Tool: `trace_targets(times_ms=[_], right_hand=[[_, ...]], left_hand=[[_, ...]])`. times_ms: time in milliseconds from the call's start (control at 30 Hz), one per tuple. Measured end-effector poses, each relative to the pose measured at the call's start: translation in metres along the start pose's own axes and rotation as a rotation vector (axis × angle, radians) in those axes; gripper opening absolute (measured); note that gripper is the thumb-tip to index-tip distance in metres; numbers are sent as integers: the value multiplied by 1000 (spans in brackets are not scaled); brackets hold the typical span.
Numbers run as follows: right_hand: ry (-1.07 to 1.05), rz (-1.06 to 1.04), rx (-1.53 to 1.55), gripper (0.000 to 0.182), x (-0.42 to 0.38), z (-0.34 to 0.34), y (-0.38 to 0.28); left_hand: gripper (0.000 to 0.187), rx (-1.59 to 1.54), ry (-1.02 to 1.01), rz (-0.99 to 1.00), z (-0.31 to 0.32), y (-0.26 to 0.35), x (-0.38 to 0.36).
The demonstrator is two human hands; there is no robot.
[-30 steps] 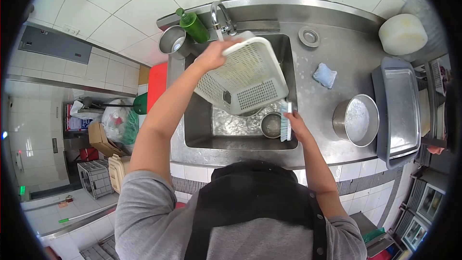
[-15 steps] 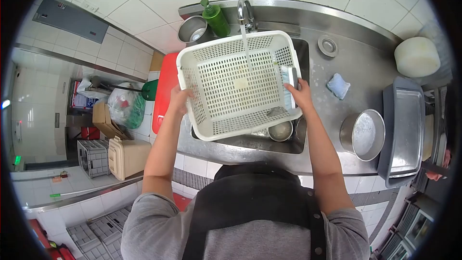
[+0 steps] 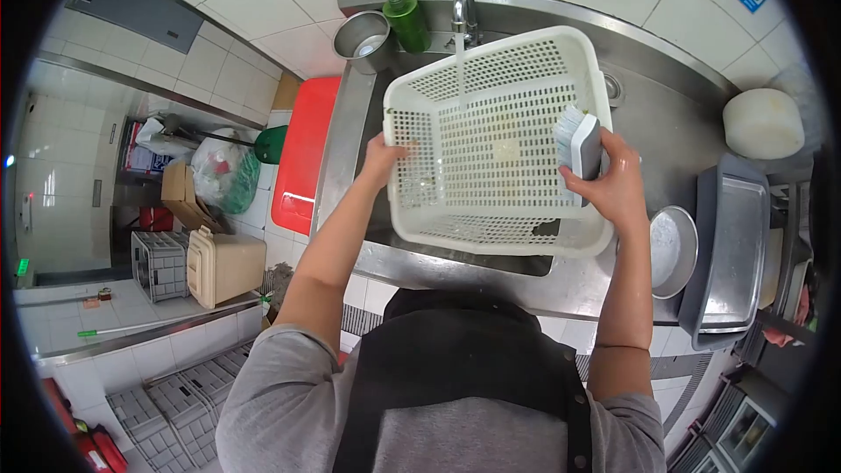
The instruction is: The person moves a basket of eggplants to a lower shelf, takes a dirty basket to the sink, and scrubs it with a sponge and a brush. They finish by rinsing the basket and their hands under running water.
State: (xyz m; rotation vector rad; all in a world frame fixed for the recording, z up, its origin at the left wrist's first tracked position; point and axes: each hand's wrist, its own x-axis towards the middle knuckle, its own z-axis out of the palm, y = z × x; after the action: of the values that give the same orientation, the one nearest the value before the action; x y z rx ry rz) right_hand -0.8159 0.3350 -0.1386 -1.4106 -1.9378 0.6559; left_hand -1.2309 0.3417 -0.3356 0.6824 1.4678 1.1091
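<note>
A white perforated plastic basket is tilted over the sink, its inside facing me. My left hand grips its left rim, thumb inside. In my right hand is a scrub brush with a grey-and-white back, held at the basket's right wall with white bristles pointing left into it. Whether the right hand also bears on the rim is hard to see. Water runs from the faucet at the basket's far side. A torn hole shows in the basket's near right corner.
Behind the sink stand a green pump bottle and a metal bowl. On the right are a round metal pan, a grey tray and a whitish round container. A red lid-like panel lies left of the sink.
The basket has moved right and tipped, now covering the blue-white sponge on the counter. My right hand has raised the brush and turned its bristles toward the basket's inside.
</note>
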Motion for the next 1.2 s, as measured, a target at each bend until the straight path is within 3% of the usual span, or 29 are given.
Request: trace_targets(times_ms=[67, 200, 300, 433, 600, 733, 800, 933, 1033, 1100, 1200], right_hand=[[55, -23, -92, 47, -10, -11, -14], [83, -8, -135, 48, -26, -23, -29], [119, -19, -150, 48, -37, -26, -37], [136, -3, -123, 49, -48, -24, -44], [208, 34, -98, 48, -46, -27, -40], [223, 51, -130, 46, -41, -28, -40], [226, 47, -126, 46, -39, -25, -42], [253, 52, -112, 44, -37, -22, -54], [259, 52, -106, 43, -35, -25, -61], [253, 54, -97, 43, -36, -27, -63], [218, 64, -122, 43, -34, -30, -65]], left_hand=[[47, 330, 17, 45, 30, 1, 5], [55, 368, -21, -5, 65, -29, 43], [79, 650, 285, 52, 107, -8, 27], [78, 763, 306, -5, 126, 7, 17], [66, 709, 279, 296, 119, -32, 58], [61, 538, 187, 170, 126, 3, 27], [60, 713, 196, 528, 124, -20, 39], [54, 1005, 164, 368, 137, 5, 10], [41, 992, 103, 412, 135, -15, 18], [22, 913, 136, 449, 137, -23, 19], [17, 973, 164, 531, 139, -30, 22]])
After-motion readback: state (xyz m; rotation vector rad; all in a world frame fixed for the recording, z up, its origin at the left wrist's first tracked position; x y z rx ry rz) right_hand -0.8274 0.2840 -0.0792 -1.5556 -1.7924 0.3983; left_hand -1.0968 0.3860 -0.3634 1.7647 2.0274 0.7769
